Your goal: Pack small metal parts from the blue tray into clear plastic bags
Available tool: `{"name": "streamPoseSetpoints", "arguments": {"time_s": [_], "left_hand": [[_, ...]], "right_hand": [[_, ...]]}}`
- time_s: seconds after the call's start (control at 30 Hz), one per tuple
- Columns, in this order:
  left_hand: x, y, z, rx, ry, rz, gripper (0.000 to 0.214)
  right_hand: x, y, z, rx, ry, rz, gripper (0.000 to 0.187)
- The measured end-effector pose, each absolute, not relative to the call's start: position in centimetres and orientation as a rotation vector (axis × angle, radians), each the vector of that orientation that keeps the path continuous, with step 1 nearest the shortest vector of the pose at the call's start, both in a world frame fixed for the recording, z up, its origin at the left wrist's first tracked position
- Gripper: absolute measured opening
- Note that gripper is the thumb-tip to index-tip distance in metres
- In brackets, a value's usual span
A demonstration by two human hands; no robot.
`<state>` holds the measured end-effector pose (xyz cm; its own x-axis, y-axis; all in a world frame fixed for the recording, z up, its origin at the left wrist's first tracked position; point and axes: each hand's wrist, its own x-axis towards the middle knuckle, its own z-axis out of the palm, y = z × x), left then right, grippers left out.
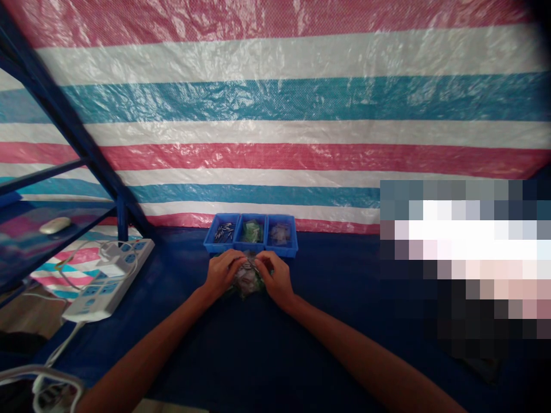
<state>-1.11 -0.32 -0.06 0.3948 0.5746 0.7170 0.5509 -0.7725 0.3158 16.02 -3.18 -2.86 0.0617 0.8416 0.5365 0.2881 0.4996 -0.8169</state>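
Note:
My left hand (pixel 222 273) and my right hand (pixel 275 280) meet low in the middle of the view, fingertips close together. Both pinch a small clear plastic bag (pixel 246 282) with green contents, which rests on the dark blue table cover (pixel 275 344). Something small and metallic glints between my fingers, but it is too small to name. Just beyond my hands stands a blue three-compartment parts tray (pixel 250 250). Its left compartment holds several metal screws (pixel 224 232), its middle one green items in plastic (pixel 252 232), and its right one clear packets (pixel 280 234).
A white power strip (pixel 107 281) with plugged-in cables lies at the left, next to a blue metal shelf frame (pixel 64 132) holding a white computer mouse (pixel 55 225). A striped plastic tarp (pixel 275 132) hangs behind. The right side is pixelated.

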Motion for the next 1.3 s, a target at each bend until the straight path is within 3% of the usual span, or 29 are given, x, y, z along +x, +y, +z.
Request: {"name": "streamPoseSetpoints", "arguments": {"time_s": [0.53, 1.13, 1.3], "left_hand": [[-1.24, -0.35, -0.22, 2.619, 1.102, 1.299, 0.022], [-1.36, 0.06, -0.45, 2.613, 0.958, 1.327, 0.010], [-1.44, 0.00, -0.49, 2.603, 0.961, 1.281, 0.011]], "right_hand": [[16.05, -3.10, -3.00, -1.021, -1.530, 0.540, 0.015], [16.21, -3.10, -2.98, -1.032, -1.589, 0.480, 0.026], [16.17, -3.23, -2.89, -1.016, -1.525, 0.541, 0.019]]}}
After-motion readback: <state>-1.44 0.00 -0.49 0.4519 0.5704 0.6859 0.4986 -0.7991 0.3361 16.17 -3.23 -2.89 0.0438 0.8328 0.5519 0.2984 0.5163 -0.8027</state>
